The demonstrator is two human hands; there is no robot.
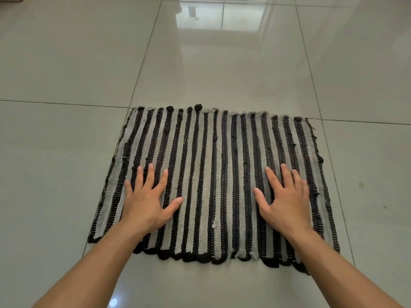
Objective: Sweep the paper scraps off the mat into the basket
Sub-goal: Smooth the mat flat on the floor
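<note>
- Pressing flat on the mat [211,174], both hands lie palm-down with fingers straight and spread, gripping nothing.
- The left hand [145,202] rests on the near-left part of the weave, its thumb angled toward the middle; the right hand [283,202] mirrors it on the near-right part, well apart from the left.
- That wide, even spacing probably serves to pin the loose woven cloth to the slick floor [66,63], so it cannot slide or bunch when a sweeping stroke begins.
- The mat, striped black and grey, lies flat on the glossy tiles directly ahead of the person, its knotted fringe at the far edge and its scalloped dark hem nearest the arms.
- No clear paper scraps show on it; only tiny pale flecks and fibres sit between the hands near the centre stripes, too small to name with confidence.
- The basket is not in view, so where the sweepings should go cannot be told from here.
- My judgement: this is either the set-up before sweeping or a check of an already cleared surface; the frame alone does not settle which.
- A next stroke would call for one palm holding the cloth down while the other brushes outward toward wherever the basket stands.
</note>
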